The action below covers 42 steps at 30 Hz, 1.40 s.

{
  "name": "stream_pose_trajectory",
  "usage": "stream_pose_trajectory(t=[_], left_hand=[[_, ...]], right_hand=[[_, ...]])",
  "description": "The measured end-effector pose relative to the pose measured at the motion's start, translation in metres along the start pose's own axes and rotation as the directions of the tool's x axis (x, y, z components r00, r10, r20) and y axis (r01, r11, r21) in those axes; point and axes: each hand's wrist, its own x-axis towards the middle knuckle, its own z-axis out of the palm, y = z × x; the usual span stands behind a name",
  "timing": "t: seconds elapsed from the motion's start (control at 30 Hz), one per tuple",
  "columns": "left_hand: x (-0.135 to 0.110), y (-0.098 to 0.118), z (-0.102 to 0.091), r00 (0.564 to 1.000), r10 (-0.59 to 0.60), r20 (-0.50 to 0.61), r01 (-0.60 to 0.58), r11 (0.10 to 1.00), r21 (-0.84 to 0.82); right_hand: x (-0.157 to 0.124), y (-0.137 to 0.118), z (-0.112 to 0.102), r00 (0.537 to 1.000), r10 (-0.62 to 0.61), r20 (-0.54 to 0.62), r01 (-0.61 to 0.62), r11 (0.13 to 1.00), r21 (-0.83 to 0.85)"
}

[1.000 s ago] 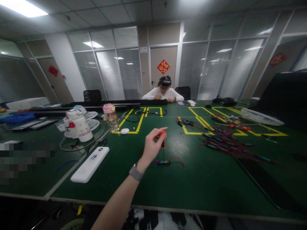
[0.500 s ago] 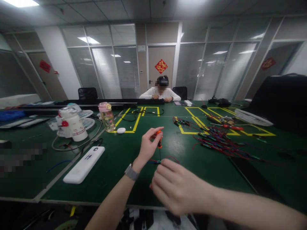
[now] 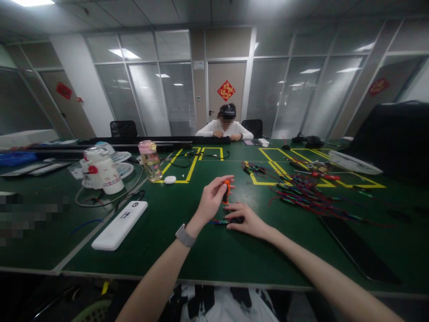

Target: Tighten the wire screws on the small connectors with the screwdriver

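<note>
An upright orange-and-black screwdriver (image 3: pixel 226 193) is held by its handle in my left hand (image 3: pixel 212 200), which wears a grey-banded watch. The shaft points down to a small green circuit board (image 3: pixel 221 222) on the table, with thin wires at its left end. My right hand (image 3: pixel 250 221) rests low on the table, thumb and fingers curled around the board's right end. Its fingertips are close beside the screwdriver shaft. The screwdriver tip and the right part of the board are partly hidden by the fingers.
To the right lie a pile of wired circuit boards (image 3: pixel 301 194) and a dark flat panel (image 3: pixel 360 250). A white power bank (image 3: pixel 120 226), a pink-lidded bottle (image 3: pixel 150 161), a white jug (image 3: pixel 110 176) and a white case (image 3: pixel 170 180) stand left. Across the table sits another person (image 3: pixel 209 129).
My right hand has moved from the near side of the table forward to the circuit board, its fist opening around the board's end. My left hand keeps the screwdriver upright over the board.
</note>
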Motion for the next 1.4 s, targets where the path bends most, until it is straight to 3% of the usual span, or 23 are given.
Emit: stream_pose_trajectory(t=[0.27,0.5,0.6,0.77,0.87,1.0,1.1,1.4], left_hand=[[0.002,-0.003,-0.007,0.983,0.108,-0.146,-0.064,0.959,0.276],[0.006,0.006,-0.014,1.000,0.028,-0.013,-0.026,0.994,0.109],[0.007,0.006,-0.014,0.998,0.018,-0.060,-0.010,0.991,0.134],[0.004,0.002,-0.012,0.985,0.105,-0.135,-0.062,0.955,0.291],[0.004,0.002,-0.011,0.993,0.071,-0.094,-0.048,0.973,0.226],[0.004,0.004,-0.010,0.999,-0.037,0.010,0.037,0.999,-0.005],[0.004,0.006,-0.008,0.996,-0.083,0.016,0.084,0.994,-0.065],[-0.001,0.004,-0.002,0.987,0.096,-0.128,-0.056,0.956,0.289]], right_hand=[[0.004,-0.004,0.010,0.992,0.100,-0.077,-0.090,0.988,0.128],[0.003,-0.011,0.010,0.984,0.137,-0.112,-0.120,0.982,0.144],[0.002,-0.014,0.009,0.985,0.138,-0.103,-0.124,0.984,0.132],[0.002,-0.017,0.009,0.986,0.122,-0.113,-0.111,0.989,0.098],[0.002,-0.017,0.010,0.987,0.114,-0.118,-0.101,0.989,0.107],[0.002,-0.015,0.011,0.988,0.085,-0.129,-0.069,0.990,0.122],[0.002,-0.014,0.012,0.989,0.076,-0.127,-0.062,0.992,0.109],[0.001,-0.013,0.014,0.989,0.043,-0.143,-0.042,0.999,0.012]])
